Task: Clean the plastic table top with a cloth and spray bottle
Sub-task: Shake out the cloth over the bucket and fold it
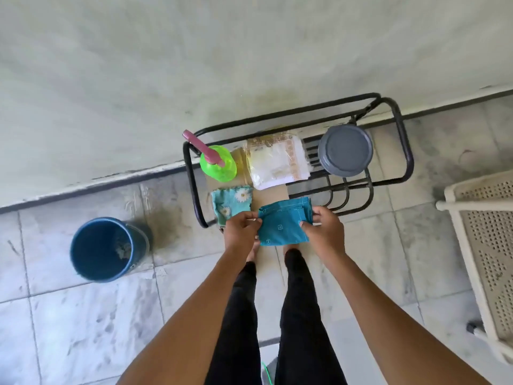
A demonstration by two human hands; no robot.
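Left hand (241, 232): pinched the left edge of the teal cloth (281, 227); fingers curled
Right hand (325, 232): gripped the cloth's right edge; cloth held folded over the rack's near end
Rack (405, 151): black metal bars; carried the green spray bottle (219, 163) at its left rear, upright
Counter (488, 245): white perforated plastic; at far right, well apart from the cloth

Cut off at the right edge: white plastic table (483, 240). Partly hidden beneath the left hand (241, 232): near corner of the floral cloth (231, 202). Too blurred to identify: contents of the clear packet (277, 162).
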